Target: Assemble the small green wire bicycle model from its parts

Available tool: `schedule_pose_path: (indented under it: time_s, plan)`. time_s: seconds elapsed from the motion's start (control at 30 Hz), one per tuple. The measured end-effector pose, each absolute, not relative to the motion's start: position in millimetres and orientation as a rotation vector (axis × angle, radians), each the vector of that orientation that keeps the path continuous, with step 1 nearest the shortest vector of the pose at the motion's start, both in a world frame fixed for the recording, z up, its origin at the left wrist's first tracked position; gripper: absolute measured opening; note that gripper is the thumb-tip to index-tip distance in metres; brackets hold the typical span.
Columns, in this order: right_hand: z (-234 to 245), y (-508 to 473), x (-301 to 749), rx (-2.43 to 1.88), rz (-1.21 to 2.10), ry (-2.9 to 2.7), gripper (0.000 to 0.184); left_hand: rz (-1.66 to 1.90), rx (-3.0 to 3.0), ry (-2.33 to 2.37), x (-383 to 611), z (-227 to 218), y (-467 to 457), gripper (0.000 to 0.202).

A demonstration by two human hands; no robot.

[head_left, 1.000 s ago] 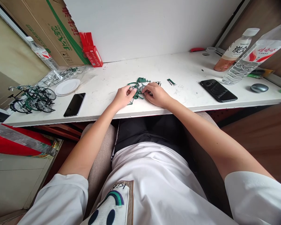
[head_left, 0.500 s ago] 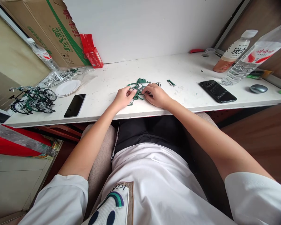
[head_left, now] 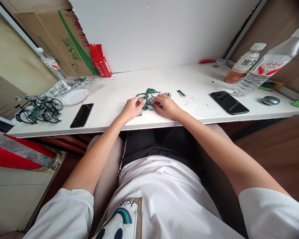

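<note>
Both my hands are at the front of the white desk, working on a small green model bicycle in pieces. My left hand is closed, thumb and fingertips pinched on its left side. On the other side, my right hand is closed with its fingers bent at a small spoked wheel. My fingers cover much of the parts, so the exact grip points are hidden. Just behind lies a flat green piece. Farther right rests a narrow green part.
Assembled model bicycles stand piled at the left, beside white paper plates and a phone. To the right are a black phone, a mouse, a drink bottle and a water bottle. A red box stands behind.
The view has tipped up slightly, so the desk and its things sit lower in the picture. My hands stay on the model bicycle with little visible movement.
</note>
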State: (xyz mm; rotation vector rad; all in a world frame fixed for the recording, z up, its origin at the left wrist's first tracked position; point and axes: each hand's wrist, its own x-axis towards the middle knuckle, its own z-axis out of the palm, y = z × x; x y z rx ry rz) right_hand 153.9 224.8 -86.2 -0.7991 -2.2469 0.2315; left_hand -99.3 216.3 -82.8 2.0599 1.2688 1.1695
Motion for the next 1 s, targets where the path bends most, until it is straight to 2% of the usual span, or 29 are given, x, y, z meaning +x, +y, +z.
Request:
schedule_pose_path:
  time_s: [1.0]
  plan:
    - [-82.4,220.6,155.1,-0.807,0.220,-2.264,0.017,1.186,2.012,1.238,-99.7,-82.5,217.0,0.046]
